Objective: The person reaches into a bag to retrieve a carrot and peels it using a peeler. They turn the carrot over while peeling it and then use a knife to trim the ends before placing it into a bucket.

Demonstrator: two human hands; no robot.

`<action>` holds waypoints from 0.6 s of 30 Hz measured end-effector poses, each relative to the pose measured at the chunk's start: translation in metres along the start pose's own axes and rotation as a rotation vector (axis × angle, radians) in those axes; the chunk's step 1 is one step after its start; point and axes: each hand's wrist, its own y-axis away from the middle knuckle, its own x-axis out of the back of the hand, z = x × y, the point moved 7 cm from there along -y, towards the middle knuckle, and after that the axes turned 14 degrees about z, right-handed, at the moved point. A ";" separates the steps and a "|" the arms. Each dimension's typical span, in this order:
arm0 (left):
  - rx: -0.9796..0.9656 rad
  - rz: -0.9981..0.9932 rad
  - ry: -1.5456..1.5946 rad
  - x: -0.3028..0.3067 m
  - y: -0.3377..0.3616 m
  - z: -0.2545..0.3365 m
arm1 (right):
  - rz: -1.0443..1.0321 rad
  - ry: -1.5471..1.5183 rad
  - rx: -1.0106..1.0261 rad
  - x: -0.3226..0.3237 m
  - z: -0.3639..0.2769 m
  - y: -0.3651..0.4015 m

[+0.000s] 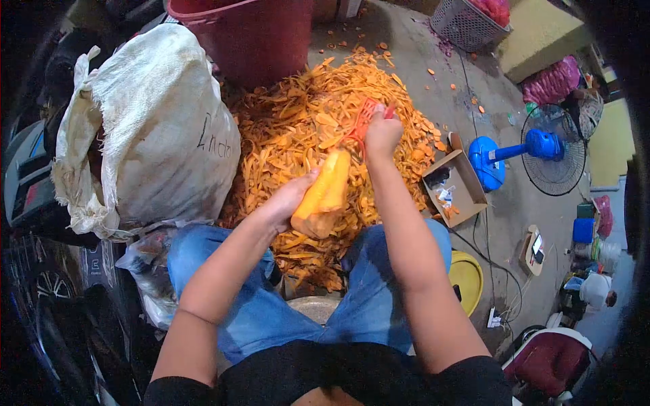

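Note:
My left hand is closed around a thick orange root vegetable, with its bright peeled side facing up and a browner patch at its lower end. Just beyond the vegetable's upper end, my right hand grips a red peeler. The peeler and the vegetable look slightly apart. Beneath both hands spreads a big heap of orange peelings on the floor between and beyond my knees.
A white woven sack stands at left, beside a red bin. At right are an open cardboard box, a blue fan, cables and a yellow round lid. A basket sits at the back.

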 end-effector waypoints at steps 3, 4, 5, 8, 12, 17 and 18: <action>-0.007 -0.201 0.009 -0.001 -0.001 0.000 | 0.139 0.075 0.016 0.012 0.009 -0.024; 0.004 -0.250 0.037 -0.002 0.005 -0.002 | 0.197 0.042 -0.083 0.019 0.019 -0.031; 0.014 -0.302 0.066 -0.004 0.009 -0.002 | 0.255 0.007 -0.179 0.023 0.028 -0.035; -0.006 -0.138 0.195 0.015 -0.009 0.003 | 0.121 -0.201 -0.319 0.011 0.021 -0.020; 0.005 -0.102 0.375 0.025 -0.027 0.015 | -0.166 -0.366 -0.318 -0.005 -0.032 0.041; 0.026 -0.220 0.439 0.011 -0.022 0.020 | -0.306 -0.335 -0.101 -0.007 -0.056 0.072; 0.032 -0.226 0.452 0.010 -0.019 0.018 | -0.338 -0.328 0.005 -0.006 -0.065 0.076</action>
